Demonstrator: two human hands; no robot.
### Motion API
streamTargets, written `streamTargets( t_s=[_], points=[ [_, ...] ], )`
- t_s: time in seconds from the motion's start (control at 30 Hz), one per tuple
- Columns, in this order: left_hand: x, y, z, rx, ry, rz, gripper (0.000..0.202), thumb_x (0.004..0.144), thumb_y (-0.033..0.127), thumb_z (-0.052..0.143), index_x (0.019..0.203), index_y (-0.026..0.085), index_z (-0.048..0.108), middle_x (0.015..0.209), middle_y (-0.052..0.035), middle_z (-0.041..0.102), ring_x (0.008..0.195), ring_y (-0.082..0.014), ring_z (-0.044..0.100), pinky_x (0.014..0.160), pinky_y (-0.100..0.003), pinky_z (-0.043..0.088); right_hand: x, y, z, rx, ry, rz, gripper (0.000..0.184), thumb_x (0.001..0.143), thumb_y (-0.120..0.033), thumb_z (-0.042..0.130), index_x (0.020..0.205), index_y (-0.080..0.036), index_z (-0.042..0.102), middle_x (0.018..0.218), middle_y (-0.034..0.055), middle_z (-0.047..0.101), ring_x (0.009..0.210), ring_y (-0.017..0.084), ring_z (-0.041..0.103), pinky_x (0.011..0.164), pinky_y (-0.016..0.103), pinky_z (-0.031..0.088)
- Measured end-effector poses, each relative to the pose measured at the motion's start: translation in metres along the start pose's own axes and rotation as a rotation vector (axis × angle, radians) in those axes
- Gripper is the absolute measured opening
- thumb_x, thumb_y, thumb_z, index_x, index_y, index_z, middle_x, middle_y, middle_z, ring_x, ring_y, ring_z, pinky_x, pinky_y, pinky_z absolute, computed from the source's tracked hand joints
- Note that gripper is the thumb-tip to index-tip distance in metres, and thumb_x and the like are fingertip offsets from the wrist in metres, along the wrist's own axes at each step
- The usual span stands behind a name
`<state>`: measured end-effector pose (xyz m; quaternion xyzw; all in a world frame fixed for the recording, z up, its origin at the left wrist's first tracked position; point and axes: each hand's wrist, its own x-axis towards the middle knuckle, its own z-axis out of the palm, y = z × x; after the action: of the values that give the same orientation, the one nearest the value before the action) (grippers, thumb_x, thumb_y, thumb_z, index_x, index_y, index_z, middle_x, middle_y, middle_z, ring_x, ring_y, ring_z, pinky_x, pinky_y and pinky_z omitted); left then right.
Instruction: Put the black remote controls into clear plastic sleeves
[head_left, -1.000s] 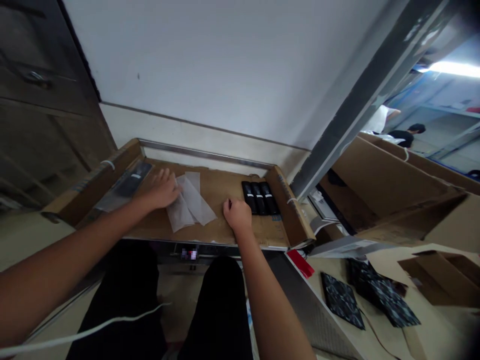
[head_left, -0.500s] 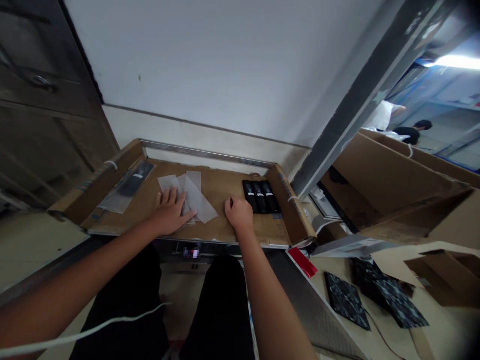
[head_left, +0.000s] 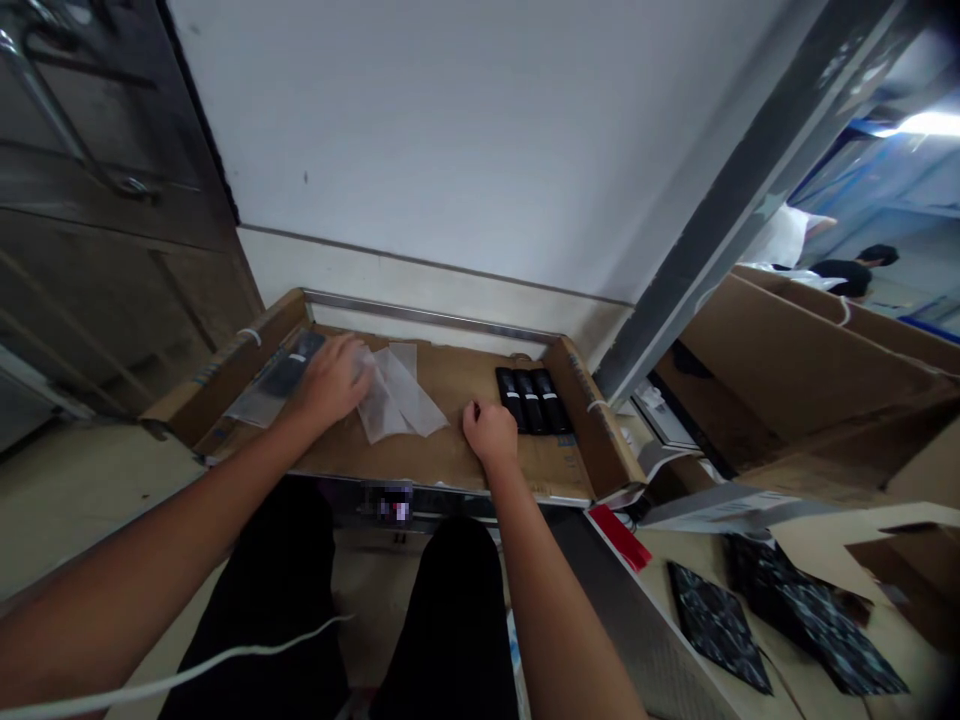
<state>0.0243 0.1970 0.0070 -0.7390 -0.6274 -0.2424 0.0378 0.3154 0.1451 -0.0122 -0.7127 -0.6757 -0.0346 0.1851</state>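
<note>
My left hand [head_left: 334, 380], blurred by motion, is over the left part of a cardboard-lined tray [head_left: 457, 455]. It lies between a clear bag with a dark item inside [head_left: 281, 375] and several loose translucent plastic bags [head_left: 401, 395]. Its fingers are too smeared to show whether they grip anything. In the middle of the tray, my right hand [head_left: 491, 430] rests as a closed fist. What it holds, if anything, is hidden. Just right of that fist, three black folded items with white labels [head_left: 532, 400] lie side by side.
Cardboard walls [head_left: 585, 420] edge the tray, and a white wall [head_left: 450, 150] rises behind it. To the right are a large cardboard box [head_left: 817, 390], a red strip [head_left: 619, 535] and dark patterned pouches [head_left: 716, 625]. A white cord [head_left: 247, 650] crosses in front of my legs.
My left hand has lifted off the translucent bags and shifted left and away from me, towards the bag with the dark item. My right fist stays put. The whole view has shifted slightly.
</note>
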Motion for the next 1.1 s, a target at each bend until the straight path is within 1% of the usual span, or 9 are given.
streamTargets(
  t_s=[0.07,0.17,0.33,0.47,0.63,0.8,0.9,1.0,1.1],
  points=[
    [0.008,-0.025,-0.013,0.102,0.071,-0.075,0.051,0.095,0.035,0.048,0.141,0.012,0.052,0.154,-0.021,0.049,0.139,-0.0372,0.047,0.114,-0.051,0.04,0.001,0.0,0.001,0.007,0.004,0.004,0.03,0.101,-0.028,0.05,0.094,-0.016,0.076,0.093,0.0122,0.078,0.083,0.022,0.072,0.066,0.027,0.039],
    [0.012,-0.056,-0.019,0.242,-0.067,-0.165,0.045,0.09,0.025,0.053,0.13,0.005,0.056,0.137,-0.0292,0.059,0.123,-0.0422,0.058,0.101,-0.052,0.048,0.001,-0.001,0.001,0.013,0.0,0.022,0.031,0.102,-0.028,0.05,0.096,-0.016,0.077,0.094,0.0135,0.078,0.084,0.022,0.072,0.068,0.027,0.041],
    [0.024,-0.067,-0.014,0.218,-0.234,-0.328,0.051,0.086,0.033,0.067,0.124,0.002,0.055,0.127,-0.0334,0.062,0.115,-0.0419,0.061,0.094,-0.049,0.05,0.001,-0.001,0.001,0.017,-0.007,0.028,0.031,0.102,-0.028,0.049,0.096,-0.016,0.077,0.094,0.0126,0.078,0.082,0.022,0.071,0.068,0.027,0.04],
    [0.041,-0.061,-0.027,0.084,-0.434,-0.411,0.05,0.067,0.045,0.086,0.09,0.008,0.062,0.094,-0.0202,0.07,0.096,-0.0348,0.065,0.085,-0.042,0.052,0.001,0.0,0.0,0.02,0.0,0.029,0.03,0.102,-0.028,0.049,0.096,-0.017,0.077,0.094,0.0118,0.078,0.083,0.021,0.072,0.067,0.027,0.04],
    [0.038,-0.061,-0.043,-0.038,-0.529,-0.429,0.042,0.058,0.041,0.09,0.06,0.018,0.055,0.057,-0.0032,0.056,0.072,-0.0282,0.064,0.071,-0.037,0.05,0.0,0.001,0.0,0.033,-0.003,0.046,0.031,0.102,-0.028,0.05,0.095,-0.017,0.077,0.095,0.0124,0.078,0.083,0.021,0.072,0.069,0.026,0.04],
    [0.019,-0.065,-0.042,-0.142,-0.45,-0.438,0.034,0.057,0.036,0.089,0.065,0.017,0.061,0.055,-0.002,0.058,0.07,-0.0267,0.064,0.065,-0.033,0.048,0.0,0.003,0.001,0.079,0.001,0.072,0.028,0.099,-0.03,0.052,0.094,-0.018,0.077,0.091,0.0111,0.077,0.08,0.02,0.07,0.068,0.025,0.04],
    [0.01,-0.054,-0.044,-0.248,-0.4,-0.468,0.027,0.067,0.039,0.081,0.076,0.017,0.069,0.065,-0.0039,0.066,0.069,-0.0255,0.066,0.061,-0.031,0.048,0.001,0.008,0.002,0.246,0.03,0.058,0.03,0.098,-0.036,0.054,0.084,-0.019,0.075,0.08,0.0057,0.074,0.074,0.017,0.065,0.066,0.024,0.038],
    [0.006,-0.02,-0.049,-0.568,-0.246,-0.542,0.028,0.073,0.043,0.076,0.088,0.02,0.073,0.079,-0.0052,0.074,0.071,-0.0242,0.068,0.06,-0.031,0.05,0.001,0.011,0.003,0.479,0.076,0.043,0.044,0.097,-0.049,0.053,0.069,-0.018,0.066,0.065,0.0011,0.064,0.065,0.015,0.056,0.063,0.024,0.037],
    [0.008,0.032,-0.047,-0.864,-0.035,-0.442,0.035,0.071,0.044,0.08,0.095,0.02,0.072,0.092,-0.0063,0.076,0.081,-0.0236,0.07,0.067,-0.031,0.052,0.001,0.011,0.003,0.742,0.054,0.066,0.052,0.093,-0.062,0.05,0.068,-0.018,0.063,0.063,0.0011,0.06,0.062,0.015,0.053,0.061,0.024,0.038]
  ],
)
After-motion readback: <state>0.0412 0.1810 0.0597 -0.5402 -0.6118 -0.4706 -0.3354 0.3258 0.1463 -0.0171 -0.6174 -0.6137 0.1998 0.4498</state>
